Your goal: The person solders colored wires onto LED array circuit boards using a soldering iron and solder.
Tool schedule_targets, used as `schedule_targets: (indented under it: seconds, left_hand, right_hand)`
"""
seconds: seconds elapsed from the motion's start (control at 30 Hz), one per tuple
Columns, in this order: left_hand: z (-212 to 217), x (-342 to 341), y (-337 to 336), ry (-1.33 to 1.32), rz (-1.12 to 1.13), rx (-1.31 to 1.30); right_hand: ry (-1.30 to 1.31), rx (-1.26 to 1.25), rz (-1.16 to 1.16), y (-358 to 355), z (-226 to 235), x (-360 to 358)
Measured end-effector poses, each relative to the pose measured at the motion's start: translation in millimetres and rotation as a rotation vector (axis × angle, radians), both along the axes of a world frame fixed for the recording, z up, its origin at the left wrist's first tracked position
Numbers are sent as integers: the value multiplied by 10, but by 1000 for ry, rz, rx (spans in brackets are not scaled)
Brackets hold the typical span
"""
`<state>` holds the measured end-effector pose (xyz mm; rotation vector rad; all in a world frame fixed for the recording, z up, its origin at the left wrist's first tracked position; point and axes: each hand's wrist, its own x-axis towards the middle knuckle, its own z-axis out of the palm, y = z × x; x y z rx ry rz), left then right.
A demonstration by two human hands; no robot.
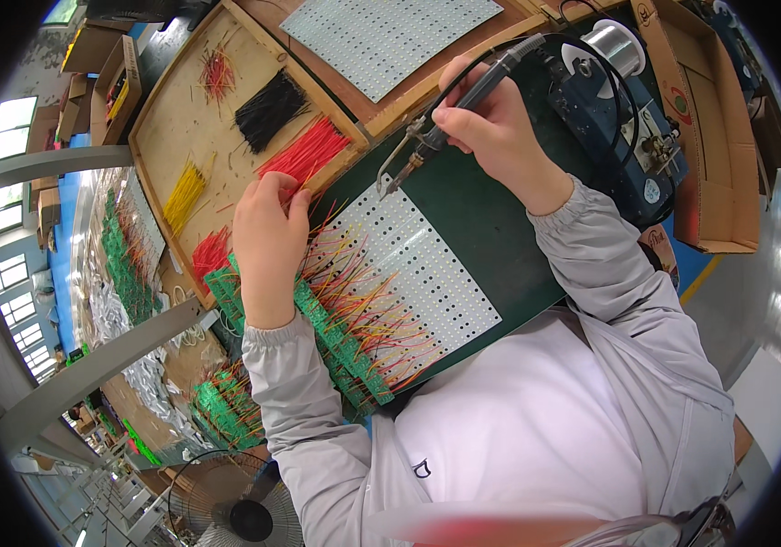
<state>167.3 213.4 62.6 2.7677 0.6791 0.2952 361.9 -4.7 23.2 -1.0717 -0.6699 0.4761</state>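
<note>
Soldering iron (429,145): in the right hand's (504,132) grip, tip over the white perforated panel (459,305); probably light, rigid, hot-tipped; hold the handle.
Red wires (313,146): in the wooden tray (160,98), near the left hand (270,223); likely light, springy; pinch near an end.
Left fingers: drawn together; cannot tell if gripping a wire.
Hands: apart.

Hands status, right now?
Left hand: fingers curled by the long red wires; can't tell if it grips any.
Right hand: closed, holding the soldering iron.
</note>
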Motion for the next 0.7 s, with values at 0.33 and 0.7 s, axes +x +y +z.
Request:
schedule_targets:
  seconds: [0.33,0.7]
  left_hand:
    - [-20,-17,-54,-9,55,-13]
    - [150,-14,35,19,-72,-349]
  right_hand:
    - [58,-117,20,202,-122,93]
    - [-106,-201,32,187,-157,91]
